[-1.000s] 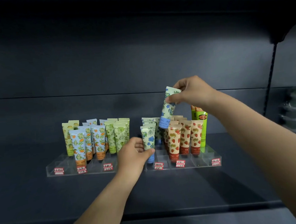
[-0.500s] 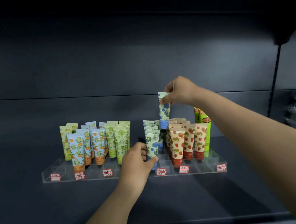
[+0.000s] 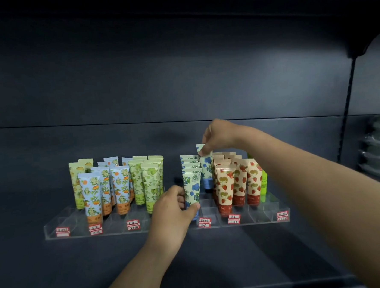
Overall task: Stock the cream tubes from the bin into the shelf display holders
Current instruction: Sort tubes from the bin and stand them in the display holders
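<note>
Dark shelf [image 3: 213, 253] carrying two clear holders. Left holder [image 3: 79, 234]: upright orange-print tubes [image 3: 120, 188] and green-print tubes [image 3: 151, 184]. Right holder [image 3: 258, 222]: blue-flower row and strawberry tubes [image 3: 225, 186]. Right hand [image 3: 219, 134] pinches the top of a cream tube [image 3: 206, 165] standing between these rows; left hand [image 3: 173, 208] grips the front blue-flower tube [image 3: 192, 188].

right hand [image 3: 219, 134] pinching floral tube [image 3: 207, 165], clear holder [image 3: 256, 218]

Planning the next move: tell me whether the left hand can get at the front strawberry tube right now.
Probably not yet: the left hand grips the front blue-flower tube. Once freed, likely yes; the front strawberry tube stands close on its right, with nothing before it.
</note>
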`<control>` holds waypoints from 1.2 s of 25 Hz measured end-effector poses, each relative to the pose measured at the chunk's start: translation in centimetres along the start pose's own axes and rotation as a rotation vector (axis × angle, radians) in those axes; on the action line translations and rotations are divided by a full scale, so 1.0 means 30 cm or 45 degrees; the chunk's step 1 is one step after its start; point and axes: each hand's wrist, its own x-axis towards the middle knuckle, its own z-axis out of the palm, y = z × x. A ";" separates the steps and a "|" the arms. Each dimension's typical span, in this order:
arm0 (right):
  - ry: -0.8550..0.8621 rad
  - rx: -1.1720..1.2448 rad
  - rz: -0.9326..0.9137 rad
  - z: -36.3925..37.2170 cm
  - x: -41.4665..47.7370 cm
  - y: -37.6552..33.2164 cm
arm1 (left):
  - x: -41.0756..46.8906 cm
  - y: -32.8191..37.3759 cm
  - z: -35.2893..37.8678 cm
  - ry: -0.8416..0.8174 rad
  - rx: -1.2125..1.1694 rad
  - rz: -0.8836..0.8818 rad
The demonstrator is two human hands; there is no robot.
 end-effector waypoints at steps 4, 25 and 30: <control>-0.081 -0.022 0.010 0.016 0.016 0.003 | -0.001 0.000 0.000 0.008 0.006 0.005; -0.149 -0.153 -0.034 0.060 0.008 -0.005 | -0.005 0.008 -0.002 0.007 0.064 0.015; -0.144 -0.137 -0.036 0.066 0.013 -0.007 | -0.002 0.007 -0.001 -0.004 0.114 0.018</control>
